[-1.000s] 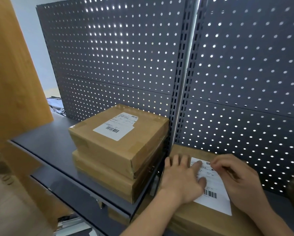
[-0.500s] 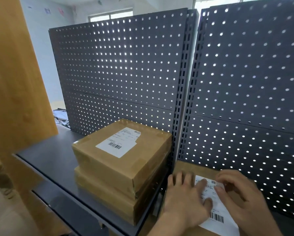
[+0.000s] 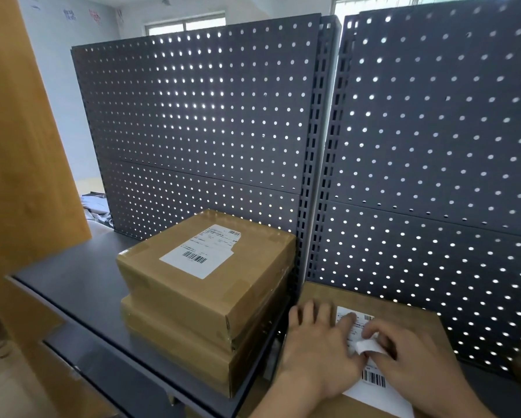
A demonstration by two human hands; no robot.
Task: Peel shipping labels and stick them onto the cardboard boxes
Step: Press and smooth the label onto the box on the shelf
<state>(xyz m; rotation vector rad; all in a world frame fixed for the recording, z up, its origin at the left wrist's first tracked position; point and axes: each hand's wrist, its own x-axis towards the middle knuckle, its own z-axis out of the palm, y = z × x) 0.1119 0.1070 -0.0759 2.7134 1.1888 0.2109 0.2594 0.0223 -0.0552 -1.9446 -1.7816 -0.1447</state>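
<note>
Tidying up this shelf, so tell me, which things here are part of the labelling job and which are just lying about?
Part of the job: left hand, flat on the label; right hand, pinching a white strip; the box beneath; the two stacked boxes, top one labelled.

Just there: pegboard, shelf, wooden panel, grey heap behind.

Two stacked boxes [image 3: 205,297] on shelf [image 3: 72,285], left of labelled box [image 3: 398,306]; pegboard [image 3: 193,131] behind.

Barcode label [image 3: 377,391] on brown box [image 3: 404,306], strip [image 3: 369,346] curled up; labelled two-box stack [image 3: 205,300] left.
</note>
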